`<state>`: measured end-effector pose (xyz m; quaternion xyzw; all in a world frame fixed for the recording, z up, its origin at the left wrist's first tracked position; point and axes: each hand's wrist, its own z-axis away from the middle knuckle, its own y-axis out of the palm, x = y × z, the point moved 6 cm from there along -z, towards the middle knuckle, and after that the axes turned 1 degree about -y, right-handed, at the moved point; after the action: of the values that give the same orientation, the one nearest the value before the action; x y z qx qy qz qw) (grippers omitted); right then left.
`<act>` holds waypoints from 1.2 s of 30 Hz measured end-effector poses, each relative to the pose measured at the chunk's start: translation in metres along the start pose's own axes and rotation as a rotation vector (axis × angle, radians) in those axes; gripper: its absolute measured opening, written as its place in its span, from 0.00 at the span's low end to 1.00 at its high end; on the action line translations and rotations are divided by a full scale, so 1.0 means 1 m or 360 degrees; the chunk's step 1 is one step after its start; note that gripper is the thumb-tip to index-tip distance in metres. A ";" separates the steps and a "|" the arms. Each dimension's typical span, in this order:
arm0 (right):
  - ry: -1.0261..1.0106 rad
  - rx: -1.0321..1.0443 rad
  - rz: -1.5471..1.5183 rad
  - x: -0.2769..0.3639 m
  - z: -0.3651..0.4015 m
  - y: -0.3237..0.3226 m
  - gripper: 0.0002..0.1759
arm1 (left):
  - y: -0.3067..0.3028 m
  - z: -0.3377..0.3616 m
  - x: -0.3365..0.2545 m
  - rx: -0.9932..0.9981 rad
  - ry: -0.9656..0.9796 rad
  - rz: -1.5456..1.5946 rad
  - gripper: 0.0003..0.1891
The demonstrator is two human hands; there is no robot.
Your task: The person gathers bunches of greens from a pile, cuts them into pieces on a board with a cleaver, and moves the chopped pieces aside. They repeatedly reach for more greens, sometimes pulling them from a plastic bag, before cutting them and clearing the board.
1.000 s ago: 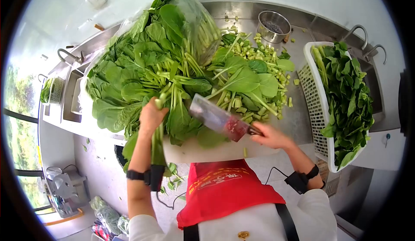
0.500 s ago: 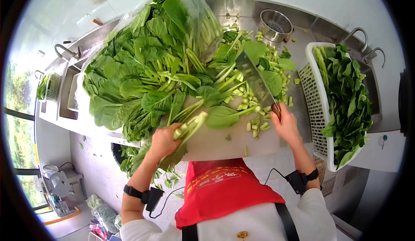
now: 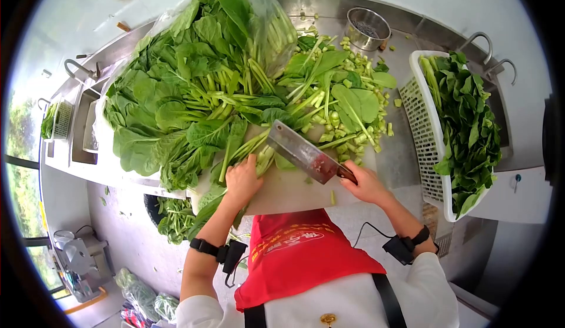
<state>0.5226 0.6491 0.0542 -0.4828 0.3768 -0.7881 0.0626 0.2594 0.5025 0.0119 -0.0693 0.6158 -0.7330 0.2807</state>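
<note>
My right hand [image 3: 367,184] is closed around the wooden handle of a cleaver [image 3: 297,150]. Its broad blade points up and to the left, with reddish smears near the handle. Just left of the blade, my left hand [image 3: 243,181] grips a bunch of leafy greens [image 3: 264,160], whose pale stems lie by the blade's far end. Both are over the white cutting board [image 3: 288,195]. Chopped stem pieces [image 3: 353,145] and loose leaves cover the board's far right part. A large heap of whole greens [image 3: 182,92] fills the left, partly in a clear plastic bag [image 3: 276,22].
A white plastic basket [image 3: 425,145] of greens stands at the right. A steel bowl [image 3: 368,31] with dark contents sits at the back. Below the counter's left edge, a dark bin [image 3: 154,207] holds more greens. Sinks with faucets [image 3: 88,72] flank the work area.
The cleaver has swung left and toward me, from over the chopped pieces to beside my left hand. My left hand has moved slightly right with the greens, lowering their stems to the board.
</note>
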 end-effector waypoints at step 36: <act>0.0046 -0.0273 -0.0048 0.010 -0.026 0.011 0.12 | -0.093 -0.012 0.046 0.0301 -0.0200 0.2288 0.26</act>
<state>0.4933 0.6511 0.0475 -0.4807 0.4365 -0.7605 0.0037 0.1857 0.4980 0.0853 0.3350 0.4259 -0.4121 0.7325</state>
